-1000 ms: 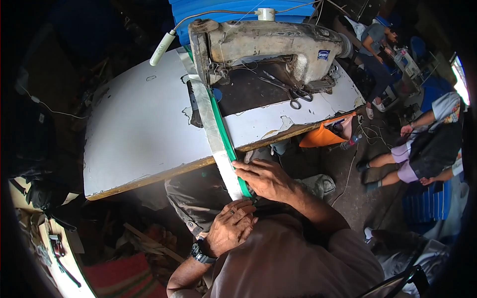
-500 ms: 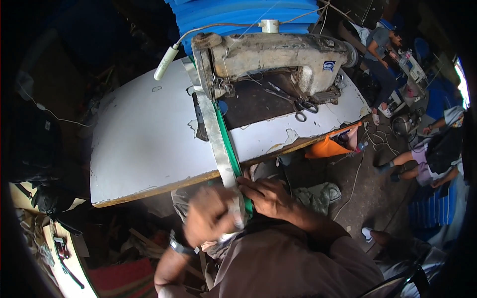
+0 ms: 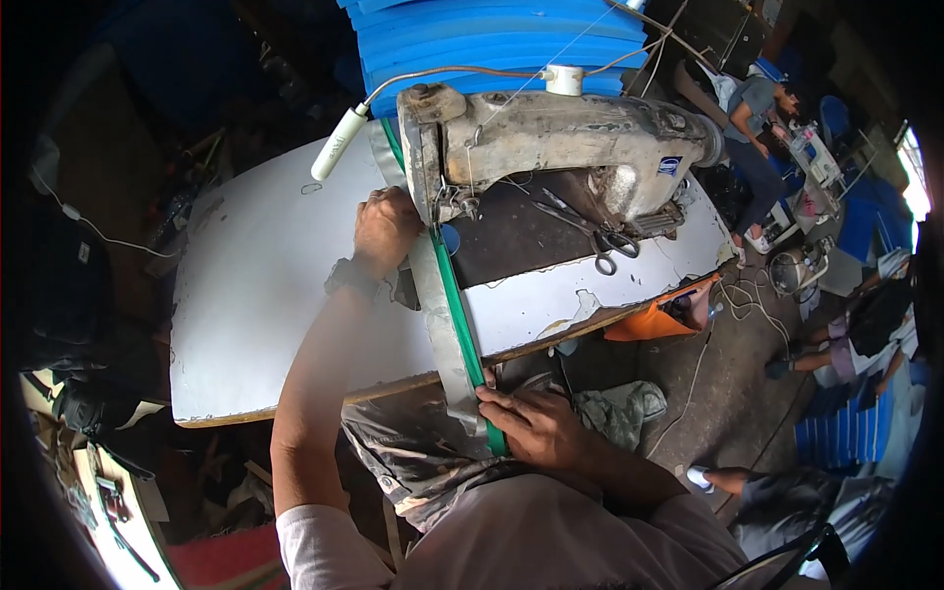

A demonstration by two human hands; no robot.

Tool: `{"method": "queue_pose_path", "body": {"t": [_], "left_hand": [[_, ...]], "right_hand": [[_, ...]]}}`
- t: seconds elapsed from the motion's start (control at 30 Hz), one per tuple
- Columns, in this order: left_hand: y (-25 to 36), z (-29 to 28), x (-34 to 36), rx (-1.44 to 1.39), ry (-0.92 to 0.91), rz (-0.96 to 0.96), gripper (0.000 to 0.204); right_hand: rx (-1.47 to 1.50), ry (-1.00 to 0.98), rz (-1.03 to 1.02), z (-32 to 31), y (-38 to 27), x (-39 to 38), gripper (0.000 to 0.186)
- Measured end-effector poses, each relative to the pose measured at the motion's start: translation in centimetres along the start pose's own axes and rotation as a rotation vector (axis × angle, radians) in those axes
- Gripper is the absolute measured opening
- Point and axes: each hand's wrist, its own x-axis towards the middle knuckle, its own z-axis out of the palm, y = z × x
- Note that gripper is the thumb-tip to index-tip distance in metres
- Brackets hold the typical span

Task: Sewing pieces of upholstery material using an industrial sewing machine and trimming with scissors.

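Observation:
A long silver-grey strip with a green band along its right side runs under the head of an old, worn sewing machine and down over the table's front edge. Beside the needle area, my left hand is closed on the strip, its fingers curled and the tips partly hidden by the machine head. Below the table edge, my right hand pinches the green side of the strip near its lower end, above my lap.
Scissors lie on the white sewing table under the machine arm. A lamp hangs over the left. Blue foam sheets are stacked behind. An orange pouch hangs at the front edge. Other people are at the right.
My left hand has moved from the strip's lower end up and forward to beside the needle. My right hand stays on the green side, and the whole view has shifted slightly.

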Motion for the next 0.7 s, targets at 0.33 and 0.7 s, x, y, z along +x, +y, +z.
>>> {"method": "queue_pose_path", "body": {"t": [0.33, 0.7], "left_hand": [[-1.0, 1.0, 1.2, 0.236, 0.159, 0.213, 0.035], [-2.4, 1.0, 5.0, 0.319, 0.153, 0.235, 0.029]], "right_hand": [[-0.027, -0.157, 0.025, -0.2, 1.3, 1.8, 0.041], [-0.04, -0.138, 0.008, 0.6, 4.5, 5.2, 0.038]]}}
